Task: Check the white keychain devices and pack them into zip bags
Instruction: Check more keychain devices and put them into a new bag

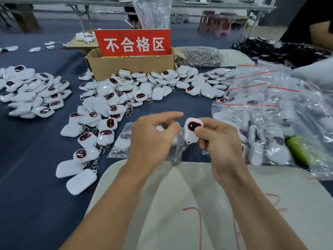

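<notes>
My right hand (219,141) grips a white keychain device (192,130) with a dark oval screen, thumb on its face. My left hand (153,136) is just left of it, index finger stretched out, the other fingers curled around something white that is mostly hidden. Under both hands lies a clear zip bag (122,141) holding a packed device. A big heap of loose white devices (115,101) with metal clasps spreads ahead and to the left. Filled zip bags with red strips (266,109) pile up on the right.
A cardboard box (133,64) with a red sign stands behind the heap. A bag of metal rings (198,56) lies right of it. Another heap of devices (30,91) sits far left. A green object (295,147) lies among the bags. Another person's arm (319,31) is at the top right.
</notes>
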Demonstrator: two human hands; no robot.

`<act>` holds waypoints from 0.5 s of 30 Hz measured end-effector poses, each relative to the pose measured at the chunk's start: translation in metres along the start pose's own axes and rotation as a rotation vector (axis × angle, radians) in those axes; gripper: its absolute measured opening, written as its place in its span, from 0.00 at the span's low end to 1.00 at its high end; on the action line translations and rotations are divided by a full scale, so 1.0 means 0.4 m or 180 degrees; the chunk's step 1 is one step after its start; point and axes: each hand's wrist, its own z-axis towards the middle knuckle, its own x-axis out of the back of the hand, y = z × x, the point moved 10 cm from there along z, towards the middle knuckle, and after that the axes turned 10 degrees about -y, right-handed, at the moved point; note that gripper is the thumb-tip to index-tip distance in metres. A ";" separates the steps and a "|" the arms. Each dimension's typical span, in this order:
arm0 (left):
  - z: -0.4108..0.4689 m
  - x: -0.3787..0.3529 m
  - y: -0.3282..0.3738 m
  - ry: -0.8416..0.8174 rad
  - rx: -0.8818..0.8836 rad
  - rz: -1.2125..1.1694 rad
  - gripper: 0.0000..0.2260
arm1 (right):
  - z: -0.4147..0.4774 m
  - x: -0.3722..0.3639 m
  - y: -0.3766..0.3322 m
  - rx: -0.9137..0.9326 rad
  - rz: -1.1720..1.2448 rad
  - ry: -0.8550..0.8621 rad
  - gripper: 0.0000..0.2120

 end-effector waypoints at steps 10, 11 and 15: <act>-0.001 -0.026 0.002 -0.0043 0.0004 -0.0089 0.08 | -0.010 -0.041 -0.040 0.0347 -0.0395 -0.0287 0.16; -0.001 -0.023 0.001 -0.0018 0.0015 -0.0122 0.07 | -0.010 -0.044 -0.042 0.0384 -0.0435 -0.0290 0.15; -0.003 -0.020 0.014 0.0009 -0.0061 -0.0286 0.08 | -0.006 -0.040 -0.017 0.0248 -0.0708 -0.0178 0.15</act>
